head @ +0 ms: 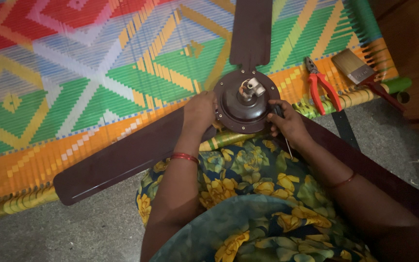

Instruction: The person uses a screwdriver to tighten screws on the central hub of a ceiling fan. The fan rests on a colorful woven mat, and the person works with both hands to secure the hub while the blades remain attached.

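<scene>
A brightly woven cot of red, green, orange and white plastic strips (88,73) stands on a grey concrete floor (73,228), and on its near edge lies a dark brown three-bladed ceiling fan (122,157), its round motor housing (245,104) facing up with a white wire connector at the hub.

The left hand (199,112) is clamped on the housing's left rim, steadying it. The right hand (287,123) is closed round a thin screwdriver (281,127) at the housing's right rim; its shaft points back toward the person's floral-print lap.

Judging from this, a rim screw is being worked. The next move would call for seating the tip squarely and bracing the housing against turning.

Right of the housing lie red-handled pliers (322,86) and, beyond them, a flat paintbrush (362,73).
</scene>
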